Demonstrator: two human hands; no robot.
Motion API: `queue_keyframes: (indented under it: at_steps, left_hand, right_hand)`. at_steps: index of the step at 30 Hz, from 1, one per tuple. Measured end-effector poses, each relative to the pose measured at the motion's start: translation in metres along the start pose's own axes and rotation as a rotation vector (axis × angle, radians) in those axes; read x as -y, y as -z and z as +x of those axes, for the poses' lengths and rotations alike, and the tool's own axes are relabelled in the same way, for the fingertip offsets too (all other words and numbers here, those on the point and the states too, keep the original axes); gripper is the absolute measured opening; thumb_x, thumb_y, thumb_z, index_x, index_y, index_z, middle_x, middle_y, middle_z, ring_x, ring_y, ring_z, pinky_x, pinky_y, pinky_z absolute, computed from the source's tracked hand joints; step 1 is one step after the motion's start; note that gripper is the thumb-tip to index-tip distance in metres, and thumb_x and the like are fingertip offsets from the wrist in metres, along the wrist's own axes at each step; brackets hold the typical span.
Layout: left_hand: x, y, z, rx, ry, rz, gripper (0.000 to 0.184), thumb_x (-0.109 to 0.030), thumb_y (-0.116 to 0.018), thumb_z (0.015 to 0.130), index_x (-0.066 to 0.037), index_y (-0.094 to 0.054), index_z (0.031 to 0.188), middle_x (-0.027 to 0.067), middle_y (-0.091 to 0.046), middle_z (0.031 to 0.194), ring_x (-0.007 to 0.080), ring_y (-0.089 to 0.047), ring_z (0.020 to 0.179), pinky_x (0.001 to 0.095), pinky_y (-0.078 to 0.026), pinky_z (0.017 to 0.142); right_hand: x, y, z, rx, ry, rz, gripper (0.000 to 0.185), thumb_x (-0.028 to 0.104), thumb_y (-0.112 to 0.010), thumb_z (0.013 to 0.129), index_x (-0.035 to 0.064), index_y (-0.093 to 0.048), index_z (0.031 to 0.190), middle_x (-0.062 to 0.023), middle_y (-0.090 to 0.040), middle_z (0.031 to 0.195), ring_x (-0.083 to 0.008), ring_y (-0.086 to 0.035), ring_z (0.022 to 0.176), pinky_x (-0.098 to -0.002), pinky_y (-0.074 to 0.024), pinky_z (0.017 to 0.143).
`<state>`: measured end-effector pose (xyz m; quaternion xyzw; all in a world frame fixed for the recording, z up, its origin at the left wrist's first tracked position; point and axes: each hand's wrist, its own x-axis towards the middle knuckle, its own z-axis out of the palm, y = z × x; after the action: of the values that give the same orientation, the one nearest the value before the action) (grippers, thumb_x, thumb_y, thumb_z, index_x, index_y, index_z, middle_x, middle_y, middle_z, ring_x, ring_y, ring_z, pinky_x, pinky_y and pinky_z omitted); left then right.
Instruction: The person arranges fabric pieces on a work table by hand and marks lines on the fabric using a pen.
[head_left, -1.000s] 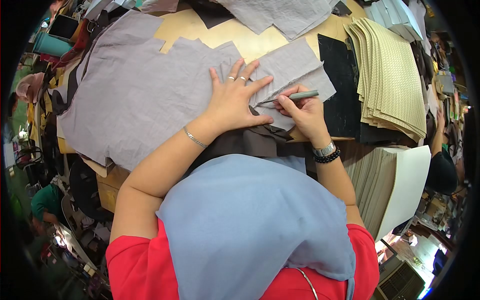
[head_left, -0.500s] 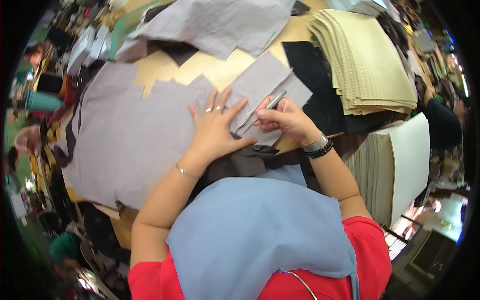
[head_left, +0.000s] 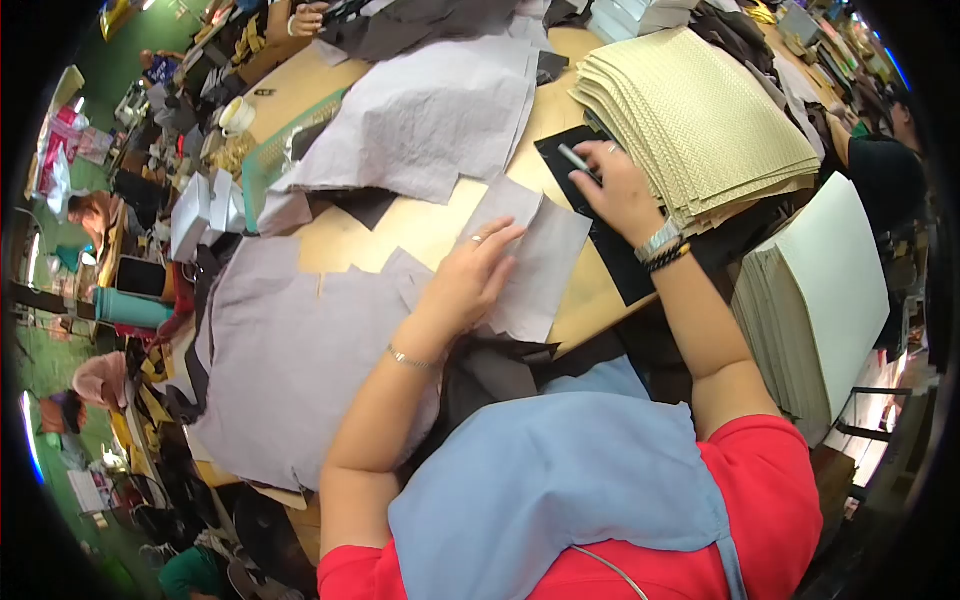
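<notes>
My left hand [head_left: 470,275] rests on a small grey fabric piece [head_left: 545,255], its fingers partly spread and bent, with nothing held in them. To the right, my right hand [head_left: 615,190] is closed around a grey-green pen [head_left: 578,160], above a black sheet [head_left: 622,262] on the table. A large grey fabric piece [head_left: 310,360] lies to the left of my left hand. Dark cloth [head_left: 490,378] hangs at the table's near edge, just below the small piece.
Stacked cream textured sheets [head_left: 700,120] lie at the right, with a thick stack of white-topped sheets [head_left: 825,290] below them. More grey fabric [head_left: 430,120] partly covers a green basket [head_left: 262,175] at the back. Another person's hand [head_left: 308,20] is at the far upper left.
My right hand has lifted off the small fabric and moved right and away with the pen. My left hand's fingers have drawn closer together. The view has turned and shifted.
</notes>
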<state>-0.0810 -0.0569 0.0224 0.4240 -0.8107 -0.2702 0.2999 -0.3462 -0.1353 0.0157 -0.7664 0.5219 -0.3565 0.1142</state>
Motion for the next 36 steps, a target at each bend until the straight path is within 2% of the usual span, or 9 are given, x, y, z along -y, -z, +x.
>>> queue_keyframes:
  at_steps: [1,2,4,8,11,17,23,28,36]
  left_hand:
    - [0.002,-0.002,0.010,0.023,-0.014,-0.112,0.042,-0.004,-0.058,0.092,-0.008,-0.055,0.133,0.0182,-0.058,0.132,0.0361,-0.054,0.125,0.0363,-0.043,0.103]
    - [0.003,-0.002,0.016,0.074,0.077,-0.144,0.046,0.003,-0.050,0.091,-0.007,-0.051,0.136,0.0193,-0.060,0.128,0.0347,-0.058,0.120,0.0377,-0.045,0.101]
    - [0.026,-0.013,0.019,0.032,-0.008,-0.119,0.048,0.002,-0.050,0.091,-0.008,-0.049,0.138,0.0191,-0.059,0.130,0.0345,-0.057,0.121,0.0388,-0.045,0.102]
    - [0.044,-0.010,0.012,0.015,-0.016,0.008,0.051,0.002,-0.050,0.091,-0.009,-0.047,0.140,0.0196,-0.058,0.132,0.0356,-0.054,0.125,0.0412,-0.044,0.104]
    - [0.041,-0.002,0.010,0.041,-0.106,0.147,0.049,0.002,-0.051,0.090,-0.010,-0.051,0.137,0.0197,-0.057,0.134,0.0368,-0.052,0.127,0.0429,-0.042,0.106]
    - [0.044,-0.003,0.008,0.077,-0.110,0.141,0.042,0.003,-0.052,0.088,-0.011,-0.062,0.126,0.0186,-0.054,0.137,0.0368,-0.049,0.130,0.0433,-0.040,0.108]
    - [0.049,-0.005,0.007,0.072,-0.136,0.139,0.044,0.004,-0.054,0.086,-0.011,-0.062,0.126,0.0185,-0.055,0.137,0.0381,-0.048,0.130,0.0445,-0.040,0.108]
    - [0.049,-0.006,0.006,0.045,-0.131,0.137,0.041,0.002,-0.055,0.086,-0.010,-0.064,0.124,0.0184,-0.056,0.134,0.0387,-0.051,0.127,0.0445,-0.041,0.107]
    - [0.046,-0.005,0.004,0.014,-0.125,0.114,0.036,0.001,-0.055,0.087,-0.009,-0.065,0.120,0.0178,-0.059,0.131,0.0373,-0.052,0.125,0.0436,-0.042,0.106]
  right_hand:
    - [0.011,-0.006,-0.007,-0.034,0.049,0.146,0.028,0.012,-0.072,0.083,0.0016,-0.063,0.107,-0.0160,-0.066,0.097,-0.0326,-0.065,0.088,-0.0397,-0.0529,0.079]
    - [0.022,-0.011,-0.015,-0.001,0.133,0.190,0.026,0.012,-0.071,0.083,0.0022,-0.063,0.106,-0.0147,-0.066,0.096,-0.0309,-0.065,0.086,-0.0390,-0.0528,0.077]
    - [0.032,-0.025,-0.030,0.086,0.243,0.298,0.023,0.012,-0.071,0.084,0.0041,-0.063,0.104,-0.0131,-0.065,0.094,-0.0291,-0.065,0.085,-0.0387,-0.0526,0.076]
    - [0.031,-0.027,-0.037,0.255,0.206,0.165,0.025,0.012,-0.072,0.084,0.0031,-0.061,0.105,-0.0122,-0.066,0.097,-0.0289,-0.065,0.089,-0.0373,-0.0537,0.079]
    - [0.032,-0.032,-0.038,0.172,0.330,0.085,0.025,0.013,-0.071,0.085,0.0049,-0.062,0.107,-0.0105,-0.066,0.099,-0.0300,-0.065,0.091,-0.0383,-0.0530,0.083]
    - [0.030,-0.033,-0.038,0.187,0.353,0.087,0.030,0.010,-0.070,0.084,0.0080,-0.065,0.113,-0.0097,-0.066,0.101,-0.0302,-0.063,0.095,-0.0390,-0.0520,0.085]
    - [0.031,-0.034,-0.038,0.168,0.406,0.102,0.023,0.010,-0.068,0.084,0.0063,-0.068,0.107,-0.0109,-0.064,0.100,-0.0300,-0.063,0.091,-0.0397,-0.0510,0.086]
    - [0.032,-0.033,-0.036,0.184,0.452,0.025,0.033,0.011,-0.068,0.084,0.0098,-0.065,0.117,-0.0087,-0.064,0.102,-0.0281,-0.061,0.097,-0.0392,-0.0521,0.084]
    - [0.033,-0.035,-0.039,0.153,0.437,0.020,0.027,0.012,-0.068,0.085,0.0100,-0.067,0.112,-0.0078,-0.064,0.101,-0.0276,-0.063,0.095,-0.0391,-0.0526,0.082]
